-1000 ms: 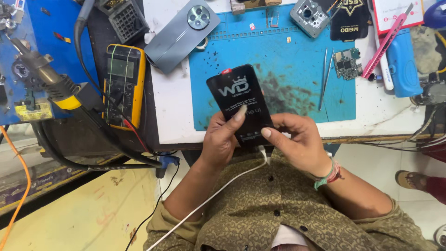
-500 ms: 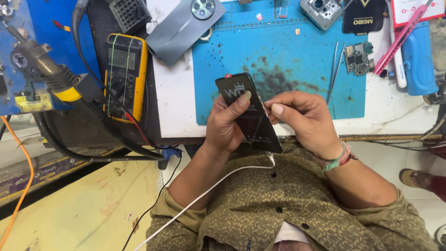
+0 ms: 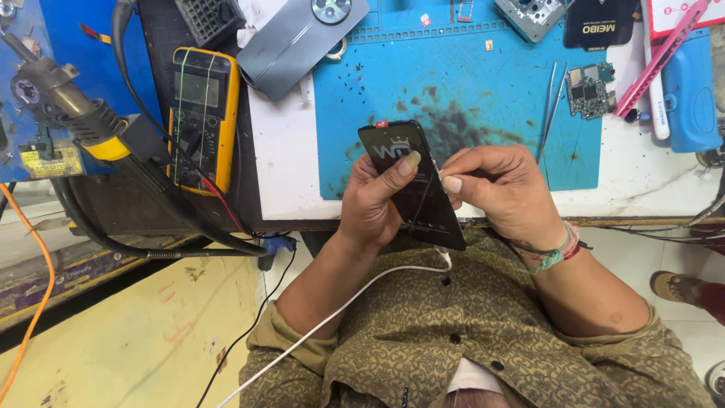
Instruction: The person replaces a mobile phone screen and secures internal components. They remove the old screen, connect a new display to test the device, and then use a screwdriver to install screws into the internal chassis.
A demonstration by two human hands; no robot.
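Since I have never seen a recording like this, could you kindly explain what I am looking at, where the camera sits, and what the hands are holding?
This is one view from a camera worn on a person's head, looking down at their own two bare hands; there is no machine. The left hand grips a black phone from the side, thumb across its face. The right hand pinches at the phone's right edge. A white cable runs from the phone's lower end across the person's shirt. Beyond lies a workbench with a blue mat, stained dark. Around it are a yellow multimeter, a grey phone back cover, a small circuit board, tweezers and a hot-air tool.
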